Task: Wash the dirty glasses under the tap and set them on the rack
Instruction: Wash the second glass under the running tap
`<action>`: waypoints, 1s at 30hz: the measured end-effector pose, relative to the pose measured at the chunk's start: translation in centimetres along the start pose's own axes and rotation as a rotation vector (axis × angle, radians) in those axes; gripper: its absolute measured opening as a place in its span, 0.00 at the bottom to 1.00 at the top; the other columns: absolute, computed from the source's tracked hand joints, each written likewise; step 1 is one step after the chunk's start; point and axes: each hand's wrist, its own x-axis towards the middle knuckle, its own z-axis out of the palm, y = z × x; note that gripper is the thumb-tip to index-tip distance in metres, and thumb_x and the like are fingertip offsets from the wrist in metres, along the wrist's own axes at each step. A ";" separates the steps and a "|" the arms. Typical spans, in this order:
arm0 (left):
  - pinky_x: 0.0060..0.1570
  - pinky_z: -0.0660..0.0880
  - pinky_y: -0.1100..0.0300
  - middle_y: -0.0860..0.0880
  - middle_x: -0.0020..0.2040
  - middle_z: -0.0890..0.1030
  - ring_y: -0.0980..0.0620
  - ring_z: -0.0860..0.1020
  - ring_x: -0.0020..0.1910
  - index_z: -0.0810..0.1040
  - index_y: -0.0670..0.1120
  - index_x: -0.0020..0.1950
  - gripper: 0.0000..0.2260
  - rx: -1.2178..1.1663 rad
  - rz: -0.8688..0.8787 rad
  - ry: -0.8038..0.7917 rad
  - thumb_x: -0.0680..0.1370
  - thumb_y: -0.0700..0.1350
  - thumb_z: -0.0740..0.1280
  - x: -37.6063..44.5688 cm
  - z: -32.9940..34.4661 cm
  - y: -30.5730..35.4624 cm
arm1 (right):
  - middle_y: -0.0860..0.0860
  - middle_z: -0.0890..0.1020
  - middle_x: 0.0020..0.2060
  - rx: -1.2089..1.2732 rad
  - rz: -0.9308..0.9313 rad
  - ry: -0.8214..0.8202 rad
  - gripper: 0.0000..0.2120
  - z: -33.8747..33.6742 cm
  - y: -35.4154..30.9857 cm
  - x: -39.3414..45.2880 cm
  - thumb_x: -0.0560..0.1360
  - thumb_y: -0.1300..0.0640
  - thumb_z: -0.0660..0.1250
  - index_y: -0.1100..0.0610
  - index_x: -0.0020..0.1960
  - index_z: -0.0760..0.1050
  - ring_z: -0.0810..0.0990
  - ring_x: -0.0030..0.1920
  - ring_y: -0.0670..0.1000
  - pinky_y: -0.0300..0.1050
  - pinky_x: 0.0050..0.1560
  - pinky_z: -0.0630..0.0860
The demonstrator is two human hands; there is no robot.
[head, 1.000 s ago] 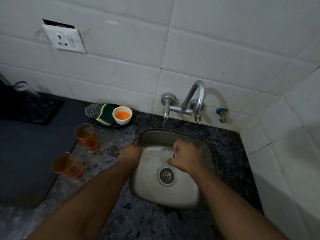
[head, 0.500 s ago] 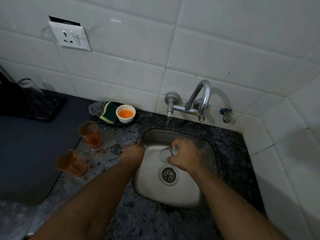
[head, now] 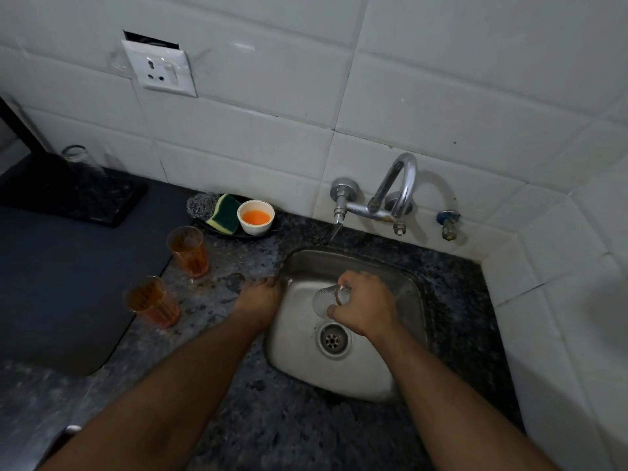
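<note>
Right hand grips small clear ribbed glass, tipped sideways over steel sink | left hand rests on sink's rim, fingers curled over it, holding nothing | risk: wet glass may slip, hit the steel | two orange-stained glasses wait on counter.

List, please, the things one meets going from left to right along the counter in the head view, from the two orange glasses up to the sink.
Nearer orange glass → farther orange glass → sponge → white bowl → left hand on the sink edge → clear glass → right hand holding it.
</note>
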 end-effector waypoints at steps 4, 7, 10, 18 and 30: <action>0.76 0.61 0.37 0.43 0.77 0.70 0.41 0.67 0.78 0.64 0.49 0.82 0.28 -0.050 -0.012 -0.001 0.82 0.54 0.62 -2.2 0.7 0.0 | 0.48 0.81 0.52 0.080 0.050 0.003 0.23 1.1 0.8 -2.0 0.65 0.45 0.79 0.47 0.58 0.79 0.80 0.50 0.51 0.44 0.47 0.78; 0.71 0.68 0.45 0.44 0.71 0.76 0.42 0.72 0.72 0.73 0.50 0.74 0.23 -0.109 -0.018 0.037 0.79 0.56 0.64 -4.8 0.8 0.3 | 0.46 0.83 0.48 0.285 0.160 0.029 0.22 2.4 1.1 -4.3 0.62 0.44 0.80 0.47 0.53 0.81 0.82 0.47 0.49 0.45 0.45 0.78; 0.63 0.71 0.48 0.46 0.62 0.79 0.43 0.76 0.64 0.78 0.50 0.64 0.16 -0.185 -0.024 0.039 0.79 0.55 0.65 -9.0 0.7 0.9 | 0.47 0.83 0.42 0.512 0.239 0.020 0.20 3.8 0.9 -6.9 0.58 0.44 0.82 0.49 0.44 0.79 0.82 0.40 0.49 0.45 0.39 0.77; 0.64 0.76 0.51 0.45 0.66 0.80 0.43 0.78 0.66 0.81 0.46 0.65 0.17 -0.390 -0.254 0.045 0.78 0.48 0.68 -21.1 0.9 -2.8 | 0.46 0.84 0.42 0.587 0.108 -0.120 0.18 6.9 -5.3 -11.1 0.64 0.48 0.84 0.51 0.48 0.82 0.82 0.43 0.50 0.44 0.41 0.77; 0.53 0.79 0.55 0.48 0.56 0.84 0.46 0.82 0.56 0.83 0.50 0.59 0.17 -0.523 -0.592 0.141 0.73 0.54 0.66 -29.4 1.0 -18.9 | 0.46 0.81 0.53 0.278 -0.416 -0.162 0.26 12.8 -25.1 -10.9 0.68 0.42 0.80 0.47 0.63 0.79 0.82 0.52 0.48 0.41 0.49 0.78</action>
